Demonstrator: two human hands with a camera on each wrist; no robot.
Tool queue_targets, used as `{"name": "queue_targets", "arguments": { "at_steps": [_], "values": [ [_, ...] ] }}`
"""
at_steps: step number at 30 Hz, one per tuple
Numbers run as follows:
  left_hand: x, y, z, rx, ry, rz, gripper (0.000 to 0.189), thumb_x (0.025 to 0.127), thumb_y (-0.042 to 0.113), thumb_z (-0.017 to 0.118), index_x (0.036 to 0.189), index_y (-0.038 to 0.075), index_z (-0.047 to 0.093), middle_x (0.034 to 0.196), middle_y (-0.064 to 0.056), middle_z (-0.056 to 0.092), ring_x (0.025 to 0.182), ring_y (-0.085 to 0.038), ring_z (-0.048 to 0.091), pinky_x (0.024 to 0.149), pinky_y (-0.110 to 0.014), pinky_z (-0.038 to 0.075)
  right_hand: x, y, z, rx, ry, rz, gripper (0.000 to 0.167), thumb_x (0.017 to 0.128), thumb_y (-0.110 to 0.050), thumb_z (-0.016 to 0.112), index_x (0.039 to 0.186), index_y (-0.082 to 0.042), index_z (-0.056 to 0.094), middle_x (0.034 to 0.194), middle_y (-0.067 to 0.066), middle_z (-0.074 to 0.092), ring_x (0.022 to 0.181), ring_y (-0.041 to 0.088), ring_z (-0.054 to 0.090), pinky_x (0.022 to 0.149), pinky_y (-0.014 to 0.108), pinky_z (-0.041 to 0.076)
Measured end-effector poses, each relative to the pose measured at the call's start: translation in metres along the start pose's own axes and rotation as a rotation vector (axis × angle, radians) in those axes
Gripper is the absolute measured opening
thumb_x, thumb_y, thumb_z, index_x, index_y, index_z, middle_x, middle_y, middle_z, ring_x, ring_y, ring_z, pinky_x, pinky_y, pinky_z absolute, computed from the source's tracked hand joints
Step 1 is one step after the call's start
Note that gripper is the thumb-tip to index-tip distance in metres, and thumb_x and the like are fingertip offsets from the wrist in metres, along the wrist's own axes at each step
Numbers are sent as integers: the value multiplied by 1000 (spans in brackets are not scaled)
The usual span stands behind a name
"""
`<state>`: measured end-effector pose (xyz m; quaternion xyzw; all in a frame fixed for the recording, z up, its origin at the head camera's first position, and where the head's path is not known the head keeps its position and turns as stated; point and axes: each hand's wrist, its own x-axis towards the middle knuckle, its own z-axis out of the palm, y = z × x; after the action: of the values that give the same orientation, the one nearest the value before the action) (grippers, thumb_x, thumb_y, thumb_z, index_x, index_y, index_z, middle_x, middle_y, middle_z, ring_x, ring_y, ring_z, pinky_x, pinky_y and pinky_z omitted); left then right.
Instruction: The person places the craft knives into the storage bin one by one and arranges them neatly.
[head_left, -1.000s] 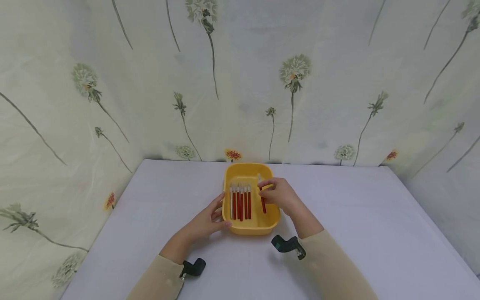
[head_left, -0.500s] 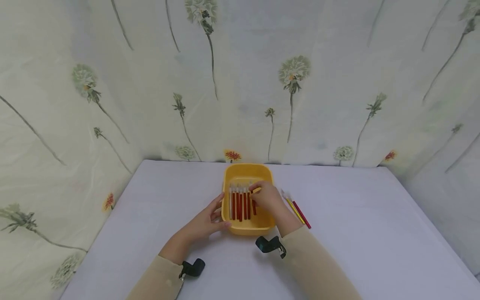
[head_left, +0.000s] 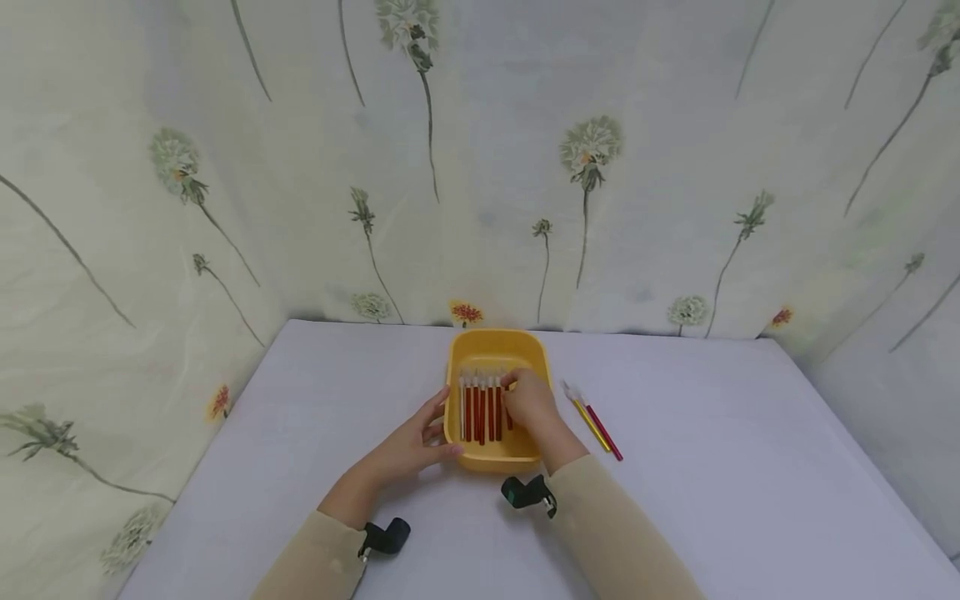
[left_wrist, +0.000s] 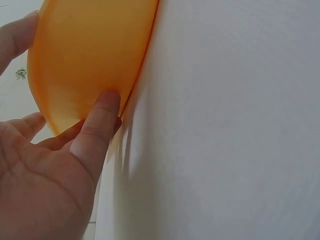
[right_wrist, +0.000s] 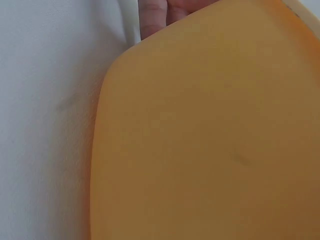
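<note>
Mid-frame, your right hand (head_left: 529, 402) pinches a pen (head_left: 510, 422), seemingly aligning it, release called for next; uncurled left hand (head_left: 407, 446) braces tray (head_left: 491, 343).

Dim, diffuse light is recorded in 3 views. Soft shadows are cast on the tabletop (left_wrist: 230, 125) beside the tray (left_wrist: 90, 55); head-view detail is softened.

Floral backdrop (head_left: 483, 167), white table (head_left: 712, 467)
</note>
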<state>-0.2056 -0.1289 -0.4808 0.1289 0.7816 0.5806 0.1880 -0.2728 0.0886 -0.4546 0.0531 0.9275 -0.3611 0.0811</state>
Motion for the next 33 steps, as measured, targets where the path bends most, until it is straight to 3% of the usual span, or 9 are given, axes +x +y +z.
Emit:
{"name": "queue_targets", "arguments": {
  "at_steps": [7, 16, 33],
  "values": [
    [2, -2, 1, 1, -6, 3, 99, 89, 30, 78, 162, 26, 12, 162, -13, 28, 143, -34, 39, 113, -50, 37, 0, 3, 0, -5, -2, -21, 22, 95, -4, 58, 115, -3, 67, 98, 13, 65, 80, 25, 59, 60, 29, 48],
    [2, 0, 0, 2, -7, 6, 98, 89, 28, 78, 162, 24, 13, 162, -15, 28, 143, -36, 38, 112, -52, 36, 4, 6, 4, -3, -26, -19, 19, 96, -5, 62, 115, -2, 65, 102, 13, 64, 87, 25, 59, 73, 34, 51],
    [-1, 0, 1, 37, 13, -22, 98, 88, 35, 78, 162, 30, 13, 161, -12, 29, 143, -35, 38, 112, -51, 37, 4, 7, 4, 37, -50, -33, 18, 92, 1, 61, 109, -4, 61, 90, 12, 57, 76, 25, 53, 59, 28, 41]
  ]
}}
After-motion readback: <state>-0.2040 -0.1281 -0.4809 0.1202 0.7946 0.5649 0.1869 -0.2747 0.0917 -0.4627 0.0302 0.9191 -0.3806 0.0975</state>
